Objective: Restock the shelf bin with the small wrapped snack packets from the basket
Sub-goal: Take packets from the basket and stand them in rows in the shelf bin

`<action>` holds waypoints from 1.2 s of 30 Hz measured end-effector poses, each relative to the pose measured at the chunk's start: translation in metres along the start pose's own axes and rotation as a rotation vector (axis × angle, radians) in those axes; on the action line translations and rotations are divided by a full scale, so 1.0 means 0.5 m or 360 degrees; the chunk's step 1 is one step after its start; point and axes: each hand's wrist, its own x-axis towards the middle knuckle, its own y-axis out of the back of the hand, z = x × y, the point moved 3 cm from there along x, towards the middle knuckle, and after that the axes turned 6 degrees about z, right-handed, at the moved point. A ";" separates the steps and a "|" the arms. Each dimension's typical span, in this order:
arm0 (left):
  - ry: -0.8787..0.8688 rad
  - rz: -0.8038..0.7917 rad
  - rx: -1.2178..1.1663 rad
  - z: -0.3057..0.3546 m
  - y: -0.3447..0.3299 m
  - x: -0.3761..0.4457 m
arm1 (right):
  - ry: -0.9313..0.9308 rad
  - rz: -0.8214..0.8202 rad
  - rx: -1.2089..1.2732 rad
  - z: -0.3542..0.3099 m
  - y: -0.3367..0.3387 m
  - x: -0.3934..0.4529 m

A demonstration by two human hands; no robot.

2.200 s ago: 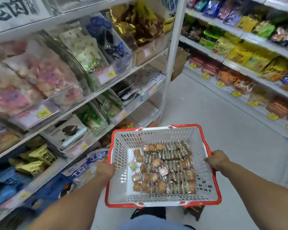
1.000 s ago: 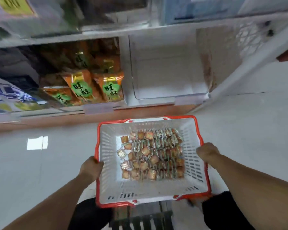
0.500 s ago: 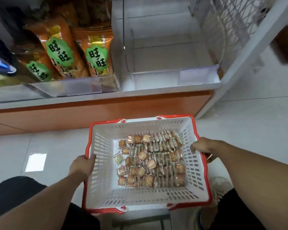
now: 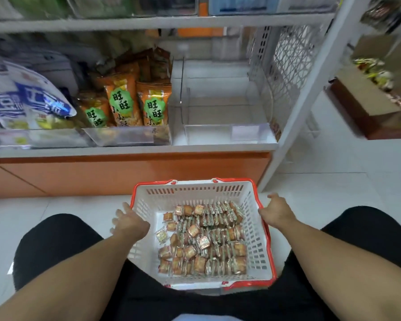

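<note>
The shelf unit (image 4: 134, 148) fills the top of your view, with an orange base panel (image 4: 125, 172) under its lowest white board. On that board, from left to right, you see blue and white bags (image 4: 30, 100), then orange snack bags (image 4: 134, 105) with green labels behind a clear front, then a clear shelf bin (image 4: 225, 133) at the right end. This bin has nothing inside that I can see. Beside it, on the right, is a white perforated side panel (image 4: 285, 72).

Below, on the pale tiled floor (image 4: 322, 186), your two knees in black trousers (image 4: 56, 242) are on both sides of the basket (image 4: 195, 188). The basket is white with a red rim and it sits between your legs, just in front of the orange panel.

Your left hand (image 4: 129, 222) is at the left wall of the basket, with the fingers spread and straight, holding nothing; I cannot tell if it touches the rim. Your right hand (image 4: 277, 213) is at the right rim, fingers loosely bent; whether it grips the rim is not clear.

The small wrapped snack packets (image 4: 204, 239) lie in the basket bottom, packed in rough rows toward the right side. One packet lies apart at the left of the pile.
</note>
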 end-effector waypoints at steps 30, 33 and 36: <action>-0.0446 -0.0530 -0.0499 0.202 -0.317 0.135 | 0.0192 -0.0057 -0.0440 -0.128 -0.397 0.100; -0.0479 -0.0501 -0.0436 0.203 -0.323 0.145 | 0.0324 -0.0037 -0.0530 -0.122 -0.400 0.120; -0.0578 -0.0584 -0.0442 0.234 -0.326 0.136 | 0.0405 -0.0085 -0.0493 -0.116 -0.402 0.131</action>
